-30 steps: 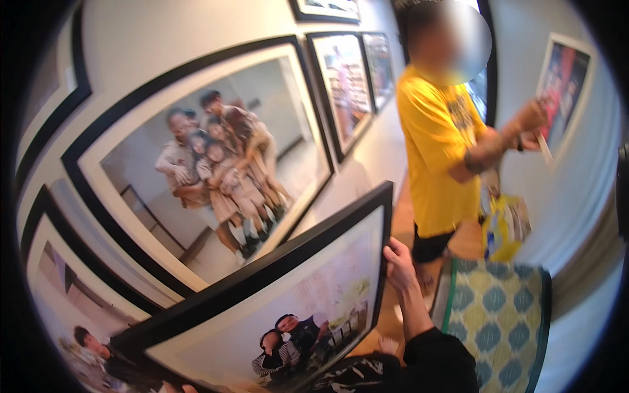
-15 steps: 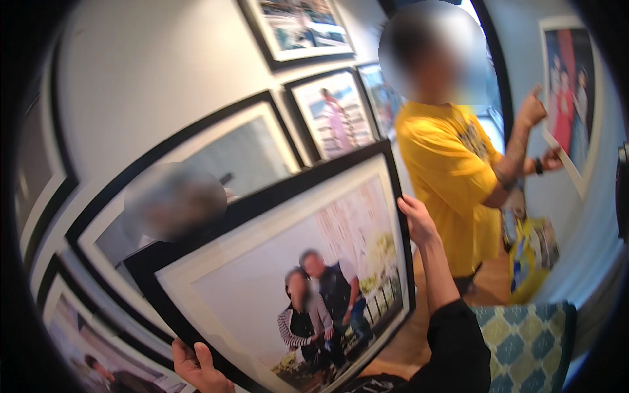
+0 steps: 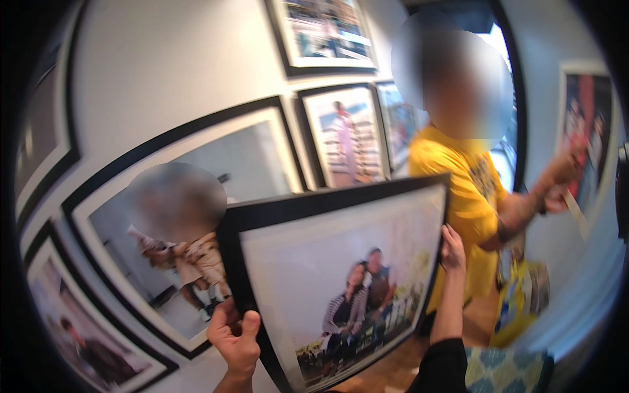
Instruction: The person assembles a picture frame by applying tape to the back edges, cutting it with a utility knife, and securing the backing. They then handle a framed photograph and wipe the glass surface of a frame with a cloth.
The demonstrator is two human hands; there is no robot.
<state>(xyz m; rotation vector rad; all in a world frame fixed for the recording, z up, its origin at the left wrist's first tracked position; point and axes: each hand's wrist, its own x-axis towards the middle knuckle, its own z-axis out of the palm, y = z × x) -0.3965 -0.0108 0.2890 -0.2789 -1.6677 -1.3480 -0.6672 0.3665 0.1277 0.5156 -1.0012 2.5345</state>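
A framed photograph (image 3: 288, 281) with a wide black frame and pale mat is held up between my hands. It shows two people seated close together outdoors. My left hand (image 3: 237, 337) is closed on the frame's left side, thumb up and fingers partly behind. On the right side, my right hand (image 3: 452, 250) grips the edge with bent fingers. The held frame overlaps a large framed picture (image 3: 252, 147) on the wall behind it; I cannot tell whether the two touch.
Smaller framed pictures hang nearby, one above (image 3: 327, 33), one beside (image 3: 344, 141) and one lower left (image 3: 85, 347). A person in a yellow shirt (image 3: 452, 190) stands close on the right, hands at another picture (image 3: 571, 98). Below are a yellow bag (image 3: 517, 318) and a patterned chair (image 3: 504, 370).
The framed photograph has moved right and turned more level, both my hands going with it. More of the large wall picture shows. The other person's raised hand has come down.
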